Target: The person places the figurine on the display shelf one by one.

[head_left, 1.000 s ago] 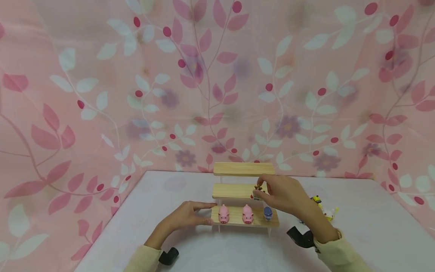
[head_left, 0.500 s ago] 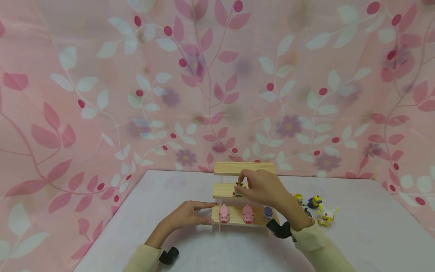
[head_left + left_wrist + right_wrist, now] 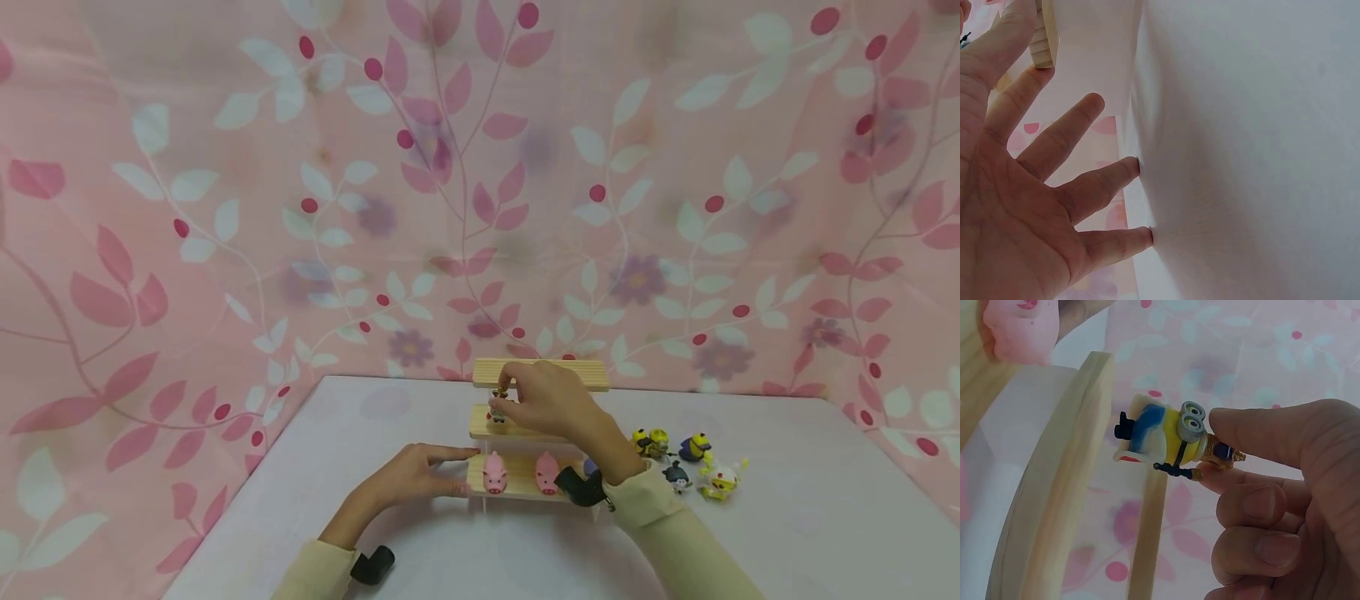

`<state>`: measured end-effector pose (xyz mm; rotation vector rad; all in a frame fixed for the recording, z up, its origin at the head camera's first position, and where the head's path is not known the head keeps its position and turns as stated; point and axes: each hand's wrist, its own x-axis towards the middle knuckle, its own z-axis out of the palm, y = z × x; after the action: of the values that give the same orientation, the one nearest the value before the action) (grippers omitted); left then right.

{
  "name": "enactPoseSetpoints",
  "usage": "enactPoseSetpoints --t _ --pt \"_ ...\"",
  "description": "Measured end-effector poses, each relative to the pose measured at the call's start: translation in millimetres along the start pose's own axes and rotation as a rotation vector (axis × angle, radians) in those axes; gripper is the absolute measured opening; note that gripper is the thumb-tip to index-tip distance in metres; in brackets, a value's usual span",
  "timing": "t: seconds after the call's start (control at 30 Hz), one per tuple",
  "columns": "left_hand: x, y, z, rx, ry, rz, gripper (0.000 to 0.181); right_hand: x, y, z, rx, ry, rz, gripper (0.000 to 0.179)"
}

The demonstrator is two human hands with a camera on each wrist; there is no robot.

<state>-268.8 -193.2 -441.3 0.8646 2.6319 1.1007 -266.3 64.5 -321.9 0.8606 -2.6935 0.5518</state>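
Observation:
My right hand (image 3: 551,400) pinches a small minion figurine (image 3: 1175,440) by its gold crown, between thumb and index finger. Blue and white clothes cover the figurine, and it has a dark stick with a gold end. It is upright over the left end of the middle plank (image 3: 480,422) of a three-tier wooden shelf (image 3: 547,498); whether its feet touch is unclear. My left hand (image 3: 412,479) has its fingers spread, thumb and index touching the lowest plank's left end (image 3: 1043,53). Two pink pig figures (image 3: 494,473) stand on that plank; a blue-topped figure (image 3: 590,467) there is mostly hidden.
On the white tabletop (image 3: 787,517), right of the shelf, several small toy figures (image 3: 694,447) are grouped, among them a white and yellow one (image 3: 722,480) and a dark-haired one (image 3: 677,476). The shelf's top plank (image 3: 592,375) is partly behind my right hand. Pink patterned cloth (image 3: 465,208) hangs behind.
My right hand has carried the minion figurine leftward along the middle plank, from its right end to its left end. My left hand has stayed at the lowest plank.

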Motion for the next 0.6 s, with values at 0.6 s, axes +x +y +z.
enactPoseSetpoints --t 0.6 --pt "0.3 -0.1 -0.1 0.007 -0.014 -0.009 0.057 9.3 1.8 16.7 0.04 -0.04 0.058 0.024"
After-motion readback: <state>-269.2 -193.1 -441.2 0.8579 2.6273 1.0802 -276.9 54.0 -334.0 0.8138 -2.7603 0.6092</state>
